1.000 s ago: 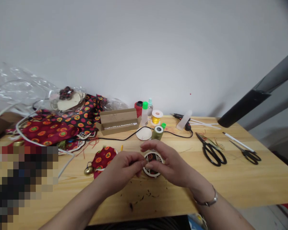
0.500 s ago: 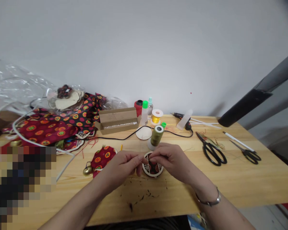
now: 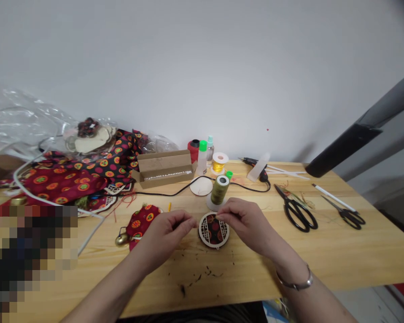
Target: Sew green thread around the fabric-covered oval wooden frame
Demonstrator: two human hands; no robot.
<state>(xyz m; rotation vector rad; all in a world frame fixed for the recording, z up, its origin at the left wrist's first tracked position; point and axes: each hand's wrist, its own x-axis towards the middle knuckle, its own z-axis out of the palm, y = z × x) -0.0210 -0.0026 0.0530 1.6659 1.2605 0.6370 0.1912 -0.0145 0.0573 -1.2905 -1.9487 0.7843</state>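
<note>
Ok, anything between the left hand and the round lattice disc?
Nothing visible. The left hand sits just left of the round lattice disc, with only the wooden table between them.

Your two bare forearms reach in over the near edge of the desk (image 3: 340, 255), your left forearm (image 3: 111, 282) from the bottom left and your right forearm (image 3: 309, 291) from the bottom right; they angle inward; your left hand (image 3: 168, 235) sits palm down, its fingers loosely curled and pointing right; your right hand (image 3: 245, 220) sits slightly higher, its fingertips (image 3: 221, 217) drawn together and pointing left; your hands stay just apart, not touching.
</note>
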